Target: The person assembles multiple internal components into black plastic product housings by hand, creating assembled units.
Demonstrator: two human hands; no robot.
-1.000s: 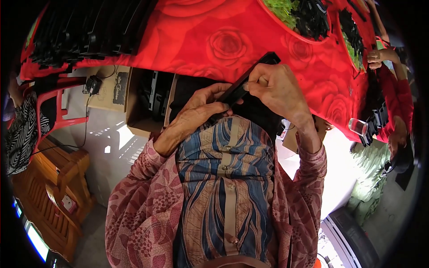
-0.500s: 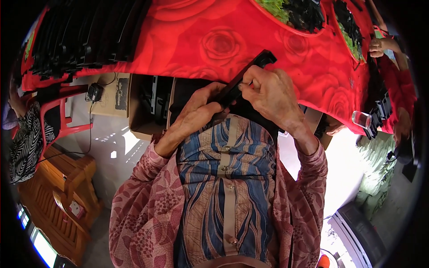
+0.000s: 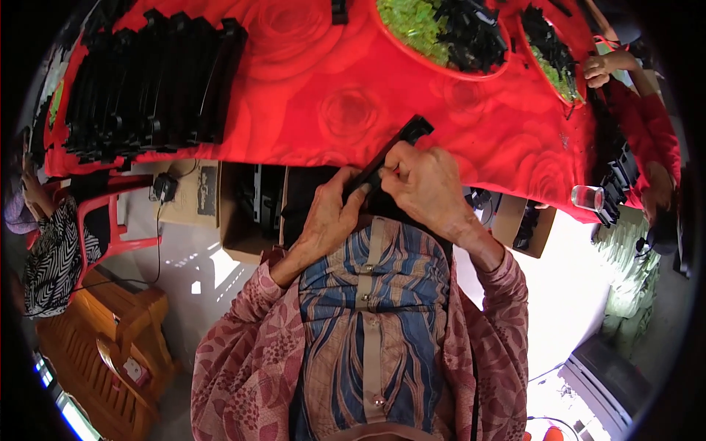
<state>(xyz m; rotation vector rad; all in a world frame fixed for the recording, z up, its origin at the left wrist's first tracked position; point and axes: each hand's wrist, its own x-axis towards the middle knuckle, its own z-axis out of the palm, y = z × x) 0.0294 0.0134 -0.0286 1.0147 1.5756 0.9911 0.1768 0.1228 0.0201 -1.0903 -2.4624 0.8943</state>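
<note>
A long, narrow black plastic piece (image 3: 413,131) with a raised block at its far end slants between my hands at the table's front edge. My left hand (image 3: 332,209) grips its near part, the thumb lying along it. My right hand (image 3: 430,187) is closed against its middle, fingertips bent inward on the piece. Whatever small thing may be pinched there is hidden. Beyond my hands spreads a red table cover (image 3: 309,81) with a rose pattern. To the left on it stands a dense row of similar long black pieces (image 3: 154,88).
A red-rimmed tray (image 3: 441,67) holds green and black small parts; a second tray (image 3: 548,55) lies beside it. A clear glass (image 3: 588,197) stands near the right edge. Cardboard boxes (image 3: 246,246) sit below. Another person's hand (image 3: 599,70) is at far right, a red chair (image 3: 118,220) at left.
The view has tilted, so the table and trays sit lower in it. My right hand has moved slightly along the black piece, which both hands still hold.
</note>
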